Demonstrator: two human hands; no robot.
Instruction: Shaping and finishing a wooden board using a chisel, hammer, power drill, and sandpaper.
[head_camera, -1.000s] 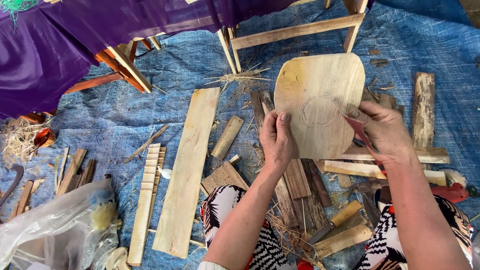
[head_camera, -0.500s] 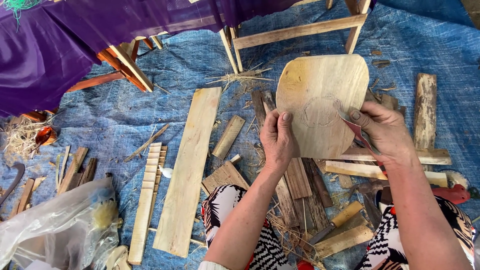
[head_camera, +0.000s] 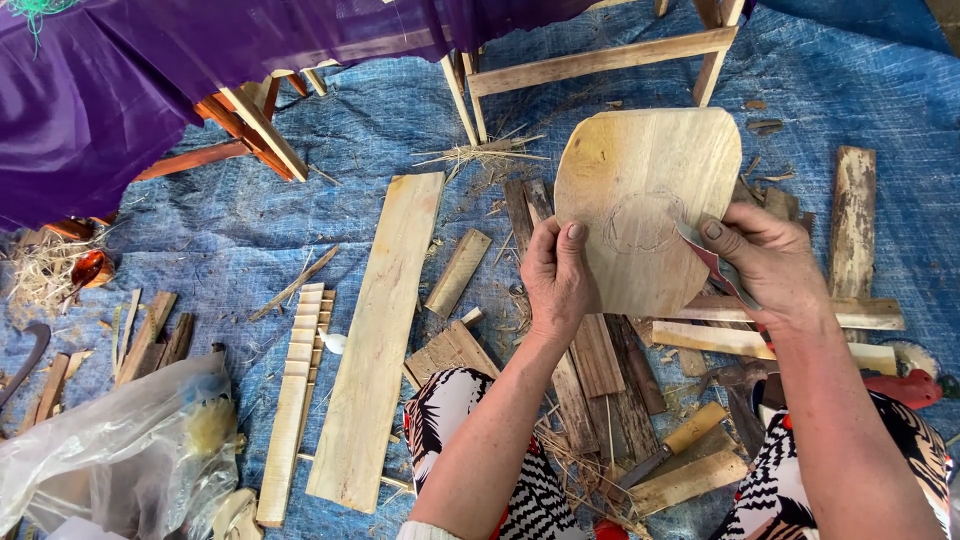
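Barely shifted, left hand (head_camera: 556, 282) grips the rounded board (head_camera: 640, 200) while right hand (head_camera: 765, 262) pinches a knife (head_camera: 712, 262), marking; next needs steady tracing.

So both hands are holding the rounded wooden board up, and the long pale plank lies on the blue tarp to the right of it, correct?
Not quite. The head view shows the long pale plank lying to the left of the rounded wooden board, not the right. The rest holds: left hand and right hand both grip the board above the blue tarp.

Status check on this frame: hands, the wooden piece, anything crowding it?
Left hand grips rounded wooden board edge. Right hand holds dark blade on it. Wood scraps lie beneath.
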